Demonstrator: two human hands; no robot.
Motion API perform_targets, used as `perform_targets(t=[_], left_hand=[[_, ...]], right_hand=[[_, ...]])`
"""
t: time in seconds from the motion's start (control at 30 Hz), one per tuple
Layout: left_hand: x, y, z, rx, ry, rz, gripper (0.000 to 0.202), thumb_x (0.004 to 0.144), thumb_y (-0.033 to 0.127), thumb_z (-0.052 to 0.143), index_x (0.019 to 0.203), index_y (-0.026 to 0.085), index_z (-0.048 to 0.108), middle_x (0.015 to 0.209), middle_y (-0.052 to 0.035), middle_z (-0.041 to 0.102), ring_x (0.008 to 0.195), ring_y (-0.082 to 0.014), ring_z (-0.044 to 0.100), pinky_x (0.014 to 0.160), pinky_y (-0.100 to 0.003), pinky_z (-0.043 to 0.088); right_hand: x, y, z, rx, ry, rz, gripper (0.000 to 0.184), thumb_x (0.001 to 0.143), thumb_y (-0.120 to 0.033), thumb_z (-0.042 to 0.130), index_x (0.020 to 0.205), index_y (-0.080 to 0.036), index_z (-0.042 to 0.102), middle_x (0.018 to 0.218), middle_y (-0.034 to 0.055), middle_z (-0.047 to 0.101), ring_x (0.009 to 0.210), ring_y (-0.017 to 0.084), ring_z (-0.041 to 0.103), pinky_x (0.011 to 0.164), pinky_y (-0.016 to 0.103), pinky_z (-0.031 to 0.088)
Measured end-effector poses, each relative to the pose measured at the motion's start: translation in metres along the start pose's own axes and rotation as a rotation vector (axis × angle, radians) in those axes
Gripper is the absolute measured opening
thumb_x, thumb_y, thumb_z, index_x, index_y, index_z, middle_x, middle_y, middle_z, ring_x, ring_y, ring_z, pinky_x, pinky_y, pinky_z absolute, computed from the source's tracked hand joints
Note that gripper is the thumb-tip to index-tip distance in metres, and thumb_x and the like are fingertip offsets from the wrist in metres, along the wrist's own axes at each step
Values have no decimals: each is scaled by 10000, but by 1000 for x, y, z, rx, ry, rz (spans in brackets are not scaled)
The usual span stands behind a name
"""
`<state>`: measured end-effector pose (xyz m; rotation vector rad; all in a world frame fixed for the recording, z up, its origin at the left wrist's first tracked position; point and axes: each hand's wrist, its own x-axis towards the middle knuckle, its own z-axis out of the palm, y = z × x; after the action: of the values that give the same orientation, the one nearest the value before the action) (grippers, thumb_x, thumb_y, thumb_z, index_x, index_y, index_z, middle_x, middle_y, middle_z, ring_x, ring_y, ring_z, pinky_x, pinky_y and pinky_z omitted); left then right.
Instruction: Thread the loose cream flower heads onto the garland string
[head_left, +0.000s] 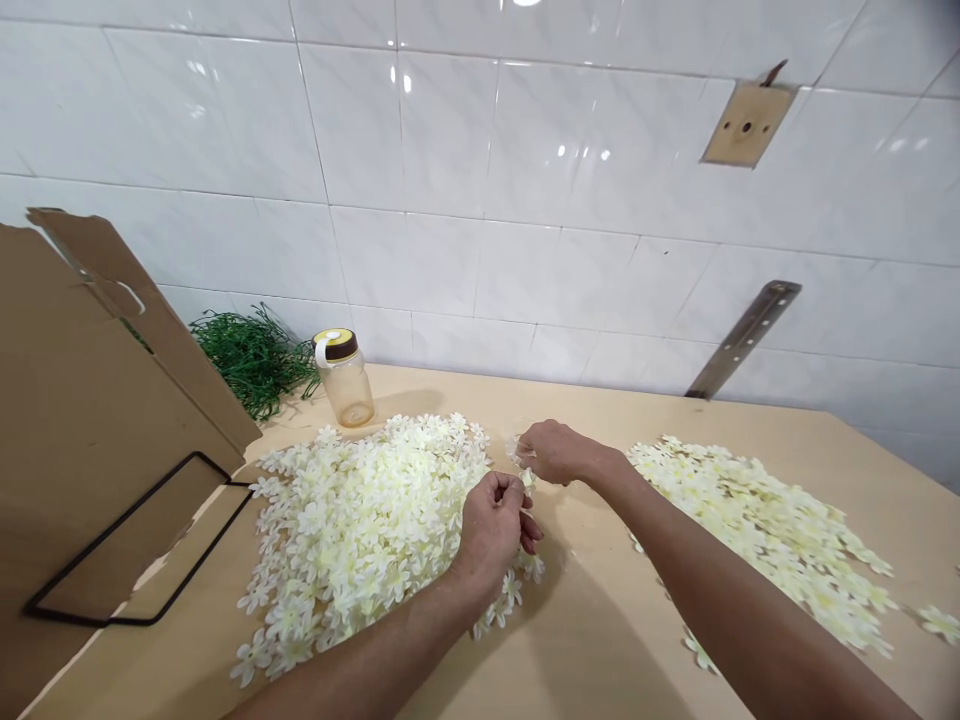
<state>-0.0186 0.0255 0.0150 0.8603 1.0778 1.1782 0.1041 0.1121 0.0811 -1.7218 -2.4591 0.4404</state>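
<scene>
My left hand (pixel 491 525) is over the right edge of a large heap of white artificial flowers (pixel 360 530), and its thumb and forefinger pinch a small white flower (pixel 528 480). Just beyond it and to the right, my right hand (pixel 556 450) is closed, its fingers pointing left. Something pale and translucent shows at those fingertips, too blurred to name. A second, flatter spread of cream-white flowers (pixel 765 530) lies to the right of my right forearm.
A cardboard box (pixel 97 400) stands at the left, with a black wire frame (pixel 187 570) by it. Green artificial stems (pixel 255 355) and a yellow-lidded bottle (pixel 345 380) sit behind the heap. A metal bracket (pixel 742 340) and a socket plate (pixel 748 124) are on the tiled wall.
</scene>
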Motion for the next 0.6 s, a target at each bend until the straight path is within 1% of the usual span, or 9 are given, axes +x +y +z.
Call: perform_targets(t=[0.07, 0.13, 0.23, 0.3, 0.37, 0.43, 0.53, 0.57, 0.6], left_hand=[[0, 1, 0, -6, -2, -3, 214, 832, 366, 573, 764, 179, 496, 697, 7, 561, 431, -105, 563, 357, -211, 404], [0, 2, 0, -15, -5, -9, 223, 828, 375, 580, 763, 179, 494, 699, 8, 558, 431, -103, 563, 359, -209, 401], [0, 3, 0, -21, -8, -16, 213, 824, 364, 580, 765, 178, 496, 712, 8, 556, 431, -97, 561, 362, -206, 397], [0, 5, 0, -20, -12, -18, 188, 826, 339, 571, 766, 176, 498, 709, 10, 555, 429, -95, 558, 365, -207, 396], [-1, 7, 0, -17, -22, -24, 161, 826, 309, 561, 764, 174, 499, 697, 10, 552, 427, -96, 555, 368, -210, 395], [-2, 10, 1, -14, -34, -34, 154, 819, 298, 567, 756, 172, 502, 682, 10, 550, 426, -99, 552, 374, -217, 400], [-5, 14, 2, -20, -47, -39, 186, 794, 324, 610, 749, 167, 520, 693, 0, 562, 438, -107, 560, 382, -226, 412], [-6, 14, 2, -25, -53, -36, 200, 784, 336, 624, 749, 165, 526, 705, -5, 568, 445, -109, 565, 383, -227, 415], [-7, 15, 3, -29, -59, -34, 211, 777, 346, 634, 748, 164, 531, 714, -8, 571, 452, -111, 569, 384, -227, 418]], right_hand=[[1, -2, 0, 59, -74, 13, 249, 723, -282, 695, 521, -191, 581, 433, 26, 565, 451, 161, 588, 476, 251, 414], [1, -3, -3, 123, -136, 17, 277, 737, -283, 672, 503, -185, 561, 415, 19, 545, 394, 143, 559, 429, 240, 402], [-2, -3, -10, 207, -170, 14, 231, 749, -291, 651, 556, -179, 589, 495, 32, 606, 403, 143, 581, 393, 226, 401], [-6, -2, -16, 284, -148, 6, 165, 739, -308, 668, 644, -176, 640, 616, 51, 674, 423, 144, 599, 387, 223, 401], [-11, -1, -22, 345, -49, -14, 138, 732, -320, 682, 738, -182, 683, 771, 67, 721, 437, 133, 602, 408, 232, 409], [-17, 0, -26, 321, 154, -17, 132, 757, -320, 659, 786, -198, 703, 856, 61, 731, 505, 141, 621, 486, 254, 439], [-27, 7, -24, 229, 503, 66, 153, 813, -324, 600, 780, -216, 703, 807, 36, 727, 700, 191, 657, 662, 297, 471], [-31, 11, -21, 248, 569, 111, 180, 829, -343, 586, 779, -215, 702, 785, 35, 723, 724, 199, 657, 692, 308, 474], [-36, 16, -16, 304, 593, 170, 241, 852, -391, 562, 778, -210, 701, 763, 38, 718, 679, 192, 650, 673, 310, 479]])
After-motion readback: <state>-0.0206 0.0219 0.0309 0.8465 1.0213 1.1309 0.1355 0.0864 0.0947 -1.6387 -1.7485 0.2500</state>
